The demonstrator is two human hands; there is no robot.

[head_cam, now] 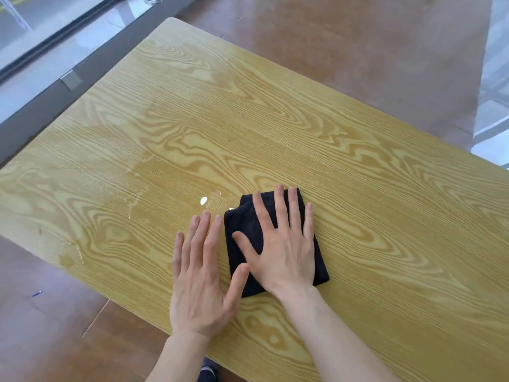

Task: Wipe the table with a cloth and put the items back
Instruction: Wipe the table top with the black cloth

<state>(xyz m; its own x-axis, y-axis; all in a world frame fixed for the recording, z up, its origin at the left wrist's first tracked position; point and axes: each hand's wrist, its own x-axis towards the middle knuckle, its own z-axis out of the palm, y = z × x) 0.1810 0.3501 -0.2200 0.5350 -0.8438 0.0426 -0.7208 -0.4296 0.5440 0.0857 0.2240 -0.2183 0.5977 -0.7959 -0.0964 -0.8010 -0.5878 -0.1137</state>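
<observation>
I note a yellow wood-grain table (275, 119) on a brown floor (358, 37), a grey window sill (55, 86) past its far-left edge. The folded black cloth (242, 227) lies near the table's near edge, my right hand (283, 244) pressed flat on it, fingers spread. My left hand (201, 282) rests flat beside it, ungripping. Wet droplets (203, 200) glint just beyond the cloth.

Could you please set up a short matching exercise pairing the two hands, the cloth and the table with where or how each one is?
Column one:
1. right hand
2. left hand
3. cloth
4. table

Column two:
A. yellow wood grain, with wet streaks
B. flat on the bare tabletop
C. black, folded
D. pressed flat on the cloth

Pairs: 1-D, 2-B, 3-C, 4-A
</observation>
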